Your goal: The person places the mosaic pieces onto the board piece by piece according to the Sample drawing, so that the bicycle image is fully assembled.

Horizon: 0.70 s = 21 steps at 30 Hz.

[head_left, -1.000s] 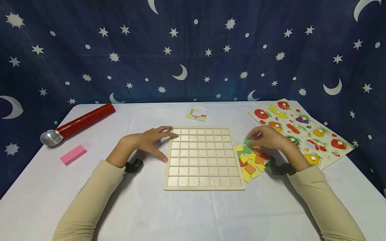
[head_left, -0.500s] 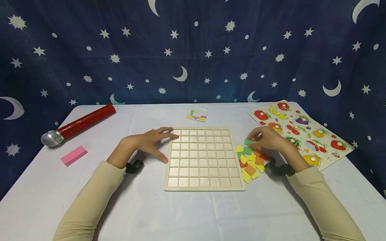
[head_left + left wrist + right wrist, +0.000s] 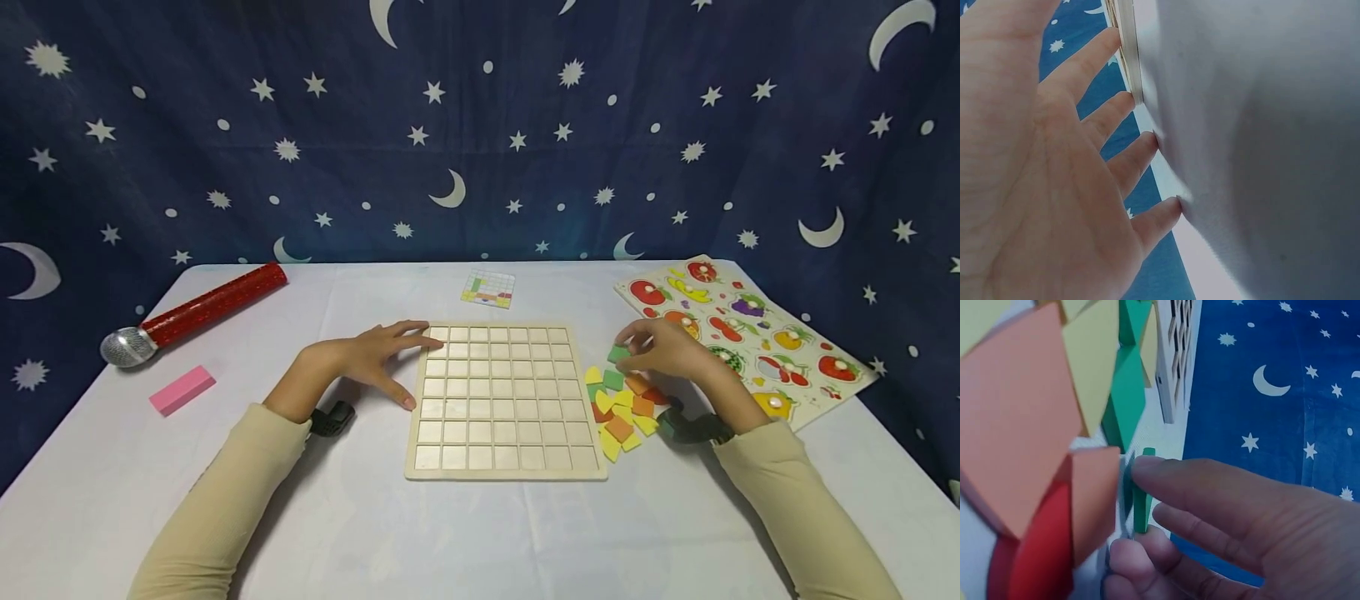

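Note:
My left hand (image 3: 378,358) rests with spread fingers at the left edge of a square wooden grid board (image 3: 506,408). In the left wrist view its fingertips touch the board's side and the tabletop. My right hand (image 3: 663,348) is above a small pile to the board's right, pinching a green square tile (image 3: 1142,497) between thumb and fingers. In the right wrist view the tile stands on edge, just off the other pieces. Around it lie another green tile (image 3: 613,380), an orange square (image 3: 619,429), a yellow piece (image 3: 609,445) and a red piece (image 3: 1047,547).
Behind the board lies a small pattern card (image 3: 488,288). A fruit peg puzzle (image 3: 795,367) lies at the right, close to the right forearm. At the left are a red glittery microphone (image 3: 202,312) and a pink block (image 3: 182,390). A starry curtain (image 3: 480,125) hangs behind the table.
Both hands keep almost the same places, the right one still at the green tile. The head view has tilted up slightly, so everything sits a little lower in it.

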### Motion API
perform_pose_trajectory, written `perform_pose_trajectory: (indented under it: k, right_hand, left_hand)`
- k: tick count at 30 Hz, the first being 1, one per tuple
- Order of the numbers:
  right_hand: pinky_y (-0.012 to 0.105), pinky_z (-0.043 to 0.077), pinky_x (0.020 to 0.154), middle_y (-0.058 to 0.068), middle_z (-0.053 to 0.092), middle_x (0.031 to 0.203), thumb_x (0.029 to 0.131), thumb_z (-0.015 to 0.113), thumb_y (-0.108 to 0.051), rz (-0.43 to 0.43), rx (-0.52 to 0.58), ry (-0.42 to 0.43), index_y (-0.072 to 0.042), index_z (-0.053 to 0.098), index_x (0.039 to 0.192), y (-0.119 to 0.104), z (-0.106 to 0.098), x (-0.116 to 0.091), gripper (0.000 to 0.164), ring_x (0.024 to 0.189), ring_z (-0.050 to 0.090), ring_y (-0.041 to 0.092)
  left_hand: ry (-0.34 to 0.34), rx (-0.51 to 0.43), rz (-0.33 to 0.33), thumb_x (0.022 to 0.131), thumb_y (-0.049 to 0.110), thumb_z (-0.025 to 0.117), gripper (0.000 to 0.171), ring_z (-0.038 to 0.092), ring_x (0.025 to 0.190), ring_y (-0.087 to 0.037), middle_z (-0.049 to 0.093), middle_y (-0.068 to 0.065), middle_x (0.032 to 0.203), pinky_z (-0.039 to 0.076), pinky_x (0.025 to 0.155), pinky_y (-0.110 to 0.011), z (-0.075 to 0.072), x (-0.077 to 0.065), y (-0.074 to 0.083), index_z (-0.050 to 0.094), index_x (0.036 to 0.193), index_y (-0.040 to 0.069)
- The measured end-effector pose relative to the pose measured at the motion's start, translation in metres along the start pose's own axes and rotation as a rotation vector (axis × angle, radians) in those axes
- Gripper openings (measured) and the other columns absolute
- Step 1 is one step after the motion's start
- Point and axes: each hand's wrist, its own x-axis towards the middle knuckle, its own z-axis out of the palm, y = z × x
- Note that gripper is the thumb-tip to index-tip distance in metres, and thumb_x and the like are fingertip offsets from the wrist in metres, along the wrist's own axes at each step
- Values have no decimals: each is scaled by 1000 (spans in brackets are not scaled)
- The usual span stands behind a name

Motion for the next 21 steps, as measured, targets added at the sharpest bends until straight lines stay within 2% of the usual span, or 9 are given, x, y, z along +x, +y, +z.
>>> perform_pose_trajectory:
  k: [6, 14, 21]
  right_hand:
    - [28, 47, 62, 10, 59, 87, 82, 77, -17, -45, -9, 19, 6, 67, 111, -5, 1, 0, 38, 79, 55, 24]
    - [28, 49, 62, 10, 60, 89, 84, 76, -19, -38, -8, -29, 4, 66, 113, -16, 4, -2, 38, 79, 55, 23]
    - [28, 51, 66, 9, 63, 89, 84, 76, -16, -159, -10, 1, 4, 68, 110, -29, 8, 4, 34, 77, 59, 20]
  left_hand:
    - [-3, -3, -13, 73, 49, 82, 99, 12, 146, -44, 11, -15, 162, 8, 114, -68, 1, -2, -1, 32, 153, 20]
    - [-10, 2, -8, 73, 51, 81, 98, 12, 147, -42, 11, -13, 163, 9, 114, -67, 4, 4, 0, 32, 153, 23]
    - [-4, 7, -37, 72, 51, 82, 98, 13, 145, -46, 10, -11, 163, 13, 112, -69, 2, 1, -2, 32, 153, 25]
